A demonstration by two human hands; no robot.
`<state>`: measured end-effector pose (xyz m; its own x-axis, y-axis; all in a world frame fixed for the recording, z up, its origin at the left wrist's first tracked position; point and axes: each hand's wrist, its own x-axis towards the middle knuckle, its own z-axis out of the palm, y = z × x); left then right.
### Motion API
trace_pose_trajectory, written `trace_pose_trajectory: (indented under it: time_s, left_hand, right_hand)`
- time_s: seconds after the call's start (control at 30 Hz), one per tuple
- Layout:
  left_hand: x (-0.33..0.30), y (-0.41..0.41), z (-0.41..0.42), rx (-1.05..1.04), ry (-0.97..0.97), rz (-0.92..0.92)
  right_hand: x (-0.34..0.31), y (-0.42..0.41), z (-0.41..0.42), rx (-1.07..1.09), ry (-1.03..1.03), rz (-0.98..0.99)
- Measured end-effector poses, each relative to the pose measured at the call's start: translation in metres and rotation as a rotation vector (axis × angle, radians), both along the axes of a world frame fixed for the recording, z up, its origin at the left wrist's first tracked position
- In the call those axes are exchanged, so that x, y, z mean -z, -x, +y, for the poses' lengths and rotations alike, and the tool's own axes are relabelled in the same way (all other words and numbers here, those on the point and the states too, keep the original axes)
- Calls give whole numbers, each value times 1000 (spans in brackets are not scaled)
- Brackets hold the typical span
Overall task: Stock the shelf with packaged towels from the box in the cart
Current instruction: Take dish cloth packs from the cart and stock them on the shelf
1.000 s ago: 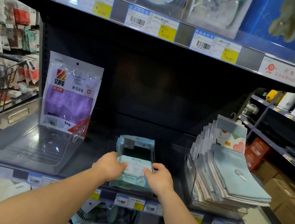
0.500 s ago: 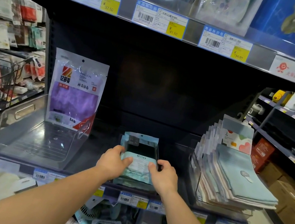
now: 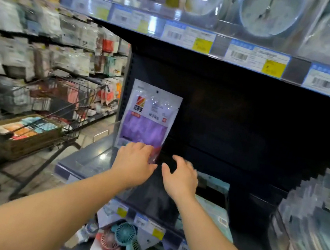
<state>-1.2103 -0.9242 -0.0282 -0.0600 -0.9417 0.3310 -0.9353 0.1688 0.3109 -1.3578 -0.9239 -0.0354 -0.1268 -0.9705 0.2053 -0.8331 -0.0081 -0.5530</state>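
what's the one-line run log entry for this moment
left hand open, empty | right hand open, empty | teal towel packs on shelf | cart with box at left

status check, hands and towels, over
Left hand and right hand open, holding nothing. Teal towel pack on the shelf. Box in cart at left. Nothing blocking.

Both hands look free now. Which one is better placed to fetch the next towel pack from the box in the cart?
Left, probably. The box in the cart sits off to the person's left, on the left hand side; the right hand would have to cross over. Both hands hold nothing.
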Motion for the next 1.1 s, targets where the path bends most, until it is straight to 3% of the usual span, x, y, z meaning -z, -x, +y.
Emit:
trace_pose_trajectory:
  time_s: [0.23, 0.5, 0.8, 1.1]
  left_hand:
    - [-2, -125, 4, -274, -102, -121]
    - [11, -277, 6, -491, -165, -88]
    - [15, -478, -4, -646, -199, -86]
    - [35, -611, -24, -711, -282, -49]
  right_hand:
    - [-4, -119, -22, -254, 38, 154]
    - [-1, -286, -44, -487, -11, 192]
    - [8, -487, -75, -608, -54, 202]
    - [25, -618, -113, -661, -122, 247]
